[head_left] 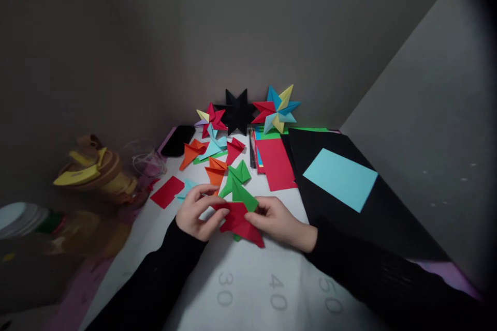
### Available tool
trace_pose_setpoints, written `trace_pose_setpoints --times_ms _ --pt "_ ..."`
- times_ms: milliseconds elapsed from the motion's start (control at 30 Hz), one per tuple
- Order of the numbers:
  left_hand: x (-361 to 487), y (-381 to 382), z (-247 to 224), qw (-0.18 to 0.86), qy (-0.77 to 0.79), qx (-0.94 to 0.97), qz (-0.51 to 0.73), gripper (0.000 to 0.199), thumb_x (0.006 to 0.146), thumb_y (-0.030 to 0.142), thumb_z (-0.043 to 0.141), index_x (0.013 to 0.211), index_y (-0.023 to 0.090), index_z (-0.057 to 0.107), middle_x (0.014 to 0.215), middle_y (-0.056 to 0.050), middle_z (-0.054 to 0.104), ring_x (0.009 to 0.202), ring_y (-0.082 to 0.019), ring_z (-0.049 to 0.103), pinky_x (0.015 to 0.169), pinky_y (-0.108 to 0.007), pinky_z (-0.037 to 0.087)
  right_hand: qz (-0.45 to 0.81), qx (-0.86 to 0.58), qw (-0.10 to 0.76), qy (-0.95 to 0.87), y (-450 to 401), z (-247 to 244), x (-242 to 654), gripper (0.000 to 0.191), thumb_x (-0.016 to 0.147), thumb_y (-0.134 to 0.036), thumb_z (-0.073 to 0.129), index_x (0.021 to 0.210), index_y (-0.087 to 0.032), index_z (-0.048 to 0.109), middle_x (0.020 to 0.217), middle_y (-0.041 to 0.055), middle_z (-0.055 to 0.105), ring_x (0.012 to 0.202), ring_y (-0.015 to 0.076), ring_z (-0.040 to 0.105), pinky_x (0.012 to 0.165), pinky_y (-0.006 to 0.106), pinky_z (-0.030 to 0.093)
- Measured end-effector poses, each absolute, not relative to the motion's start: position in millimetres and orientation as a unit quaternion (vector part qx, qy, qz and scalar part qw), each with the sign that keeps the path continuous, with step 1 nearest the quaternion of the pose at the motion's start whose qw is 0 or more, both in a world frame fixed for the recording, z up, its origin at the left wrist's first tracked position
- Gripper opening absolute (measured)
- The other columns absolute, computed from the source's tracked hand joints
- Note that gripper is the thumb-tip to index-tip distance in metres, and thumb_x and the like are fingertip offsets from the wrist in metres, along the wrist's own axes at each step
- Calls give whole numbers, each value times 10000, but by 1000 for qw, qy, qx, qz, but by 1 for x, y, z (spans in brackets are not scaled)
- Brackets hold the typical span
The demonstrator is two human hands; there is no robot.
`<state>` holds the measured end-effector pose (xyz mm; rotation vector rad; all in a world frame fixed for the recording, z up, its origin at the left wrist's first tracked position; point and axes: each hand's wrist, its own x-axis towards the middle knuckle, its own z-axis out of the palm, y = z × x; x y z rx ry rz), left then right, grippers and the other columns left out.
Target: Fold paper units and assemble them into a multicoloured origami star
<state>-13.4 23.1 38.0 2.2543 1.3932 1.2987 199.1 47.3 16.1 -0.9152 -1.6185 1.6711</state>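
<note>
My left hand [202,211] pinches the left edge of a folded red paper [240,220] low in the middle of the view. On its right side, my right hand [274,217] holds the red paper together with a folded green paper [243,195] that rises behind it. A bit of green also shows under the red piece. Just beyond my fingers lies another folded green piece [241,171], with an orange folded piece [216,168] to its left. Part of a light blue piece [186,190] is hidden by my left hand.
Three paper stars, one black [236,111], lean at the wall. Red sheets [276,163] lie right of centre; a light blue sheet [340,178] rests on black card [388,222]. A phone [178,140], a plant pot [97,165] and a jar stand left.
</note>
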Motion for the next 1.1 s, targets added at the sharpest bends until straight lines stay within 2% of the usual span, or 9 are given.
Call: trace_pose_setpoints --times_ms 100,267,567,667,767,1000,1100 --pt "-19 27 37 61 455 792 403 47 736 186 646 775 185 672 964 -99 615 894 -212 616 779 -343 521 602 -361 320 -636 49 14 200 136 780 -268 589 782 -134 616 688 8 582 594 123 487 548 232 385" --pt "-19 29 32 61 443 811 377 143 745 168 631 885 180 610 953 -94 634 893 -204 613 779 -339 520 583 -362 315 -656 50 10 201 140 783 -279 585 750 -144 603 677 3 560 588 120 467 540 229 373" --pt "-19 29 31 87 436 813 376 78 757 122 583 794 183 551 915 -83 642 804 -162 615 655 -261 527 556 -393 314 -662 50 7 199 150 769 -273 579 682 -160 533 602 -25 471 561 108 415 506 215 332" --pt "-16 28 34 85 427 822 368 85 778 110 528 748 187 547 915 -85 646 792 -158 615 676 -272 525 530 -408 316 -673 49 7 199 183 757 -263 579 631 -171 484 573 -39 435 545 102 398 491 211 319" --pt "-14 27 34 39 417 831 367 108 778 106 520 734 192 568 915 -78 661 800 -169 608 727 -309 512 504 -416 316 -688 47 9 198 199 750 -262 580 613 -175 465 566 -39 435 544 103 401 489 211 320" --pt "-12 25 33 -53 383 840 382 123 740 74 556 723 195 571 891 -64 683 816 -176 608 739 -309 500 495 -410 323 -695 43 15 196 164 723 -197 552 597 -180 448 555 -35 457 522 95 407 465 204 315" --pt "-10 23 37 -132 393 825 385 130 736 106 575 656 208 586 801 -37 686 766 -190 599 706 -326 478 489 -412 329 -695 42 16 196 141 710 -172 538 604 -180 447 557 -38 455 522 94 408 460 202 312"
